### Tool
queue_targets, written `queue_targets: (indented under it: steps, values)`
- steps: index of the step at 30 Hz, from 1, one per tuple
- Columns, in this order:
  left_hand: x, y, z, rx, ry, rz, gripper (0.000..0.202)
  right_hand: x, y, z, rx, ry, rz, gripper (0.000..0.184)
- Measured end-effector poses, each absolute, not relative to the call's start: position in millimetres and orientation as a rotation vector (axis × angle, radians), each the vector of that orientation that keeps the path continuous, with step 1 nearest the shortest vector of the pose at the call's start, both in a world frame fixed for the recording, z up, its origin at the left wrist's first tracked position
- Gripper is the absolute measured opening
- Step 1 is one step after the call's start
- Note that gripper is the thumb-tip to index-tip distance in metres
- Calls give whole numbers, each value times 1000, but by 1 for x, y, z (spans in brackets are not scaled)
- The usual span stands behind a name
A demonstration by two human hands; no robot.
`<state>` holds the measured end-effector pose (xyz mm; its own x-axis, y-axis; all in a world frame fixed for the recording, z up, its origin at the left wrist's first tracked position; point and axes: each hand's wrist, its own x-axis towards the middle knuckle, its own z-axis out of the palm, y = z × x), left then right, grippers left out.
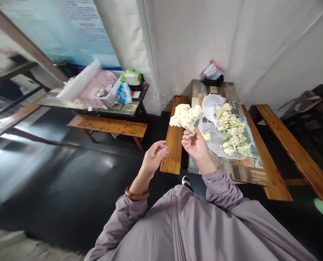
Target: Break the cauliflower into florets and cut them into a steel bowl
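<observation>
My right hand grips the stem of a large white cauliflower chunk and holds it up over the gap between bench and table. My left hand hovers a little to the left of it, fingers curled loosely, holding nothing that I can see. Behind the cauliflower lies a pile of broken florets on a white mesh sheet spread on the patterned table.
Wooden benches flank the table. A black box with packets stands at its far end by the white tent wall. Another table with a plastic roll, pink cloth and containers stands at left, its bench in front. Dark floor below.
</observation>
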<state>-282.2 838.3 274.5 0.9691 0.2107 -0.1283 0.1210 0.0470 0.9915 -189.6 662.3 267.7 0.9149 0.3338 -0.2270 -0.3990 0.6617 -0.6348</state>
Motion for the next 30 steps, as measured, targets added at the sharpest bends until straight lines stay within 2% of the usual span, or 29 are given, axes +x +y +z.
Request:
queue_targets:
  steps: [4, 9, 13, 17, 23, 30]
  values:
    - [-364, 915, 283, 1400, 213, 220, 58, -288, 787, 266, -785, 68, 491, 28]
    - [-471, 1032, 298, 1284, 345, 459, 45, -406, 933, 269, -845, -75, 649, 29]
    - [-536, 1118, 307, 1200, 538, 712, 39, -462, 1024, 278, -985, -237, 848, 36]
    - [-565, 1186, 306, 1120, 638, 883, 38, -477, 1097, 275, -1052, -435, 980, 43]
    - [-552, 1287, 289, 1063, 705, 964, 37, -446, 1214, 259, -1060, -633, 1115, 37]
    - [-559, 1420, 299, 1081, 993, 1046, 41, -421, 1396, 280, -1103, -880, 1030, 31]
